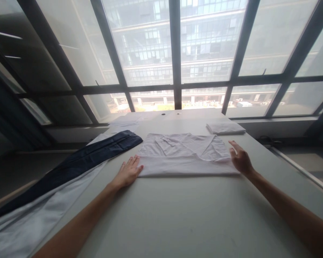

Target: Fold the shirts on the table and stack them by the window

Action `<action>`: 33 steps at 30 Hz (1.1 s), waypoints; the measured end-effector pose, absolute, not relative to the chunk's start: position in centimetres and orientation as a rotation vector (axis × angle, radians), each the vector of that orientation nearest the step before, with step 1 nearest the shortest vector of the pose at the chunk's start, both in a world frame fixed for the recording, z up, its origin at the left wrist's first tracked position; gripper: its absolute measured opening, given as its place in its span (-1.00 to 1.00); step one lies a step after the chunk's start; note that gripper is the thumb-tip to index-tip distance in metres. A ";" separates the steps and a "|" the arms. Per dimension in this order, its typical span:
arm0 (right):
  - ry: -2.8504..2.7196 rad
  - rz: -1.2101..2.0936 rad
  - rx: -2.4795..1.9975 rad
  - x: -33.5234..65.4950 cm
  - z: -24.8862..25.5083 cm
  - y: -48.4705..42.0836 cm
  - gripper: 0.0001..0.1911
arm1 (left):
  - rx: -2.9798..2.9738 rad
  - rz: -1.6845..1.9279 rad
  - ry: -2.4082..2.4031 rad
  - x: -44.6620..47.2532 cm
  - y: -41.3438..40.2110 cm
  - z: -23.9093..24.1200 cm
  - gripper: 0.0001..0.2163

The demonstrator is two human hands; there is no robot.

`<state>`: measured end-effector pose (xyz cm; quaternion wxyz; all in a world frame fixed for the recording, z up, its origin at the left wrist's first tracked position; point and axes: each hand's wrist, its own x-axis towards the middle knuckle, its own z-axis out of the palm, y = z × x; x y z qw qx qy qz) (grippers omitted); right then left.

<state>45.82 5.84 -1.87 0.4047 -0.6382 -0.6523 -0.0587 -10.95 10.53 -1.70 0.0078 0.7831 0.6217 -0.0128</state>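
A white shirt (187,154) lies partly folded on the grey table (177,211), its lower half doubled up over the collar part. My left hand (129,172) rests flat on the table at the shirt's left edge, fingers stretched out and touching the cloth. At the shirt's right edge is my right hand (240,158), open with fingers apart, holding nothing.
A dark navy garment (78,165) and a white cloth (29,222) lie along the table's left side and hang over it. A small folded white cloth (225,128) sits at the back right. Sheets of paper (125,125) lie at the back left. Large windows stand behind the table.
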 end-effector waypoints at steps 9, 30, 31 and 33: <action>-2.246 -0.027 -1.815 47.0 -3.1 6.1 -0.37 | 2.449 -0.013 1.954 -10.9 10.5 -1.6 -0.32; -2.211 -0.169 -1.668 40.5 -2.4 3.6 -0.26 | 2.675 0.410 1.655 -7.2 8.7 0.1 -0.30; -2.297 -0.086 -1.681 40.3 -2.9 3.7 -0.26 | 2.662 0.287 1.648 -6.9 8.7 -0.3 -0.30; -2.341 -0.023 -1.696 40.3 -3.6 4.0 -0.25 | 2.618 0.122 1.662 -6.7 8.8 -1.1 -0.29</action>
